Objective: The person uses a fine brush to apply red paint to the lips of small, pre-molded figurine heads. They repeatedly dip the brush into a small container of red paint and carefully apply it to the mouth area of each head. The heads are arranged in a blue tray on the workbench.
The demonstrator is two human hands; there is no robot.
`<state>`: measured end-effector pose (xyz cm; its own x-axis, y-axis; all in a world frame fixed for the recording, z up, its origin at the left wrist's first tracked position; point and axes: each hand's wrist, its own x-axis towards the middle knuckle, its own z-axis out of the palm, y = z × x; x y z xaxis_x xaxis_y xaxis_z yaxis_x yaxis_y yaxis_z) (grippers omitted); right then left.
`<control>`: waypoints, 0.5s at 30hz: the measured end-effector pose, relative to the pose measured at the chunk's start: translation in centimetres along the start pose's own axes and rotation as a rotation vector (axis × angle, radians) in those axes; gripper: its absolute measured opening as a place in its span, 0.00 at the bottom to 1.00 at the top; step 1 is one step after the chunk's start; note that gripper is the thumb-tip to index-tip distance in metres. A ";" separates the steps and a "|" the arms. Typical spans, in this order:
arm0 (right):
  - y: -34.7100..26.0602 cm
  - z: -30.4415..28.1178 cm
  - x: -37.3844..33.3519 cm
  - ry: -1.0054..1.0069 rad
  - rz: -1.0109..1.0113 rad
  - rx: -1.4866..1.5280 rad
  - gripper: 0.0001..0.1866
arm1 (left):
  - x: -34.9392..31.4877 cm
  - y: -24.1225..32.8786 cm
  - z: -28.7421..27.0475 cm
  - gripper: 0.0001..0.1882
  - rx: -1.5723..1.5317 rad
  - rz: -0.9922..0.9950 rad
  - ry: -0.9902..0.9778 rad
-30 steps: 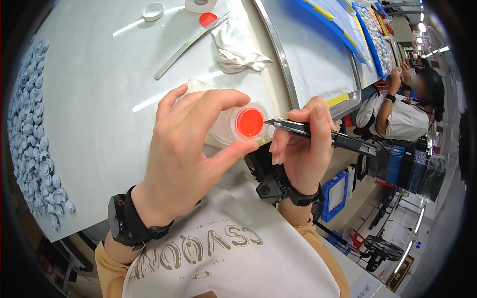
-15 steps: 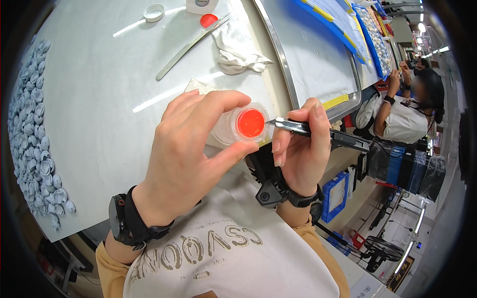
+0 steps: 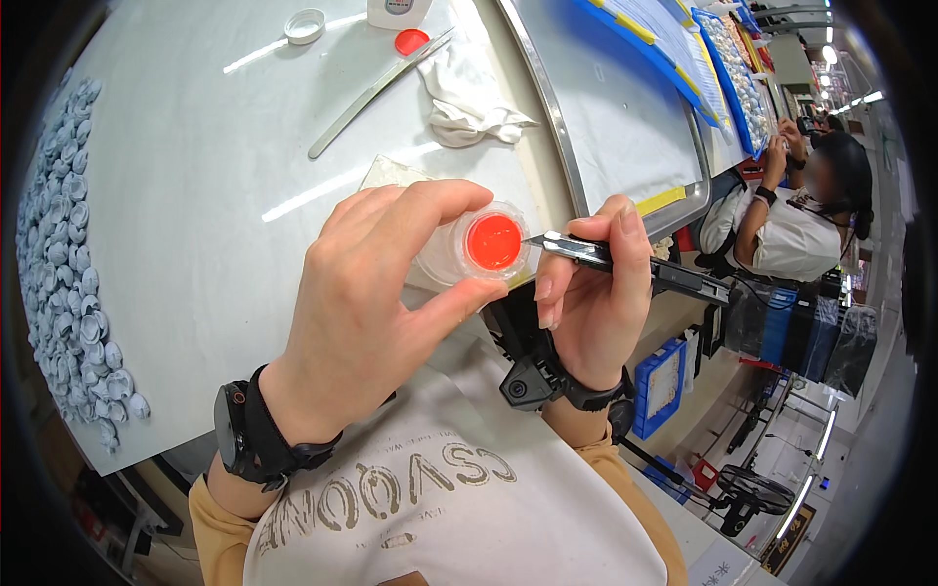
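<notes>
My left hand (image 3: 366, 278) grips a small clear jar (image 3: 445, 256) between thumb and fingers, its red round top (image 3: 494, 242) facing up toward me. Whether the red is a lid or the jar's content, I cannot tell. In my right hand (image 3: 601, 293) is a black and silver utility knife (image 3: 625, 264), pinched by thumb and fingers. Its blade tip is at the right rim of the red circle, touching or very close. A pale flat block (image 3: 391, 172) lies partly hidden behind my left hand.
Tweezers (image 3: 376, 98), a crumpled white cloth (image 3: 474, 103), a red cap (image 3: 411, 41) and a white ring-shaped lid (image 3: 304, 26) lie beyond my hands. Several grey-blue shell-like pieces (image 3: 66, 254) are heaped at the left. A metal tray (image 3: 576, 156) stands to the right; a co-worker (image 3: 801, 234) sits farther right.
Hardly anything differs. The jar and knife keep almost the same place and hold, and the co-worker's hands have shifted slightly.
</notes>
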<state>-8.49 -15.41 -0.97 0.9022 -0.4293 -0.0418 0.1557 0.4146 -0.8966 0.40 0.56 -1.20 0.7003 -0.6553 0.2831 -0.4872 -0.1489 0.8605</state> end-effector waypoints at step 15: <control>0.0 0.1 0.0 0.004 -0.016 -0.036 0.19 | 0.0 0.0 -0.1 0.23 -0.002 -0.006 -0.010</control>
<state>-8.50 -15.33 -0.94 0.8983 -0.4385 -0.0294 0.1551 0.3788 -0.9124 0.41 0.59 -1.14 0.6982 -0.6614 0.2738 -0.4820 -0.1515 0.8630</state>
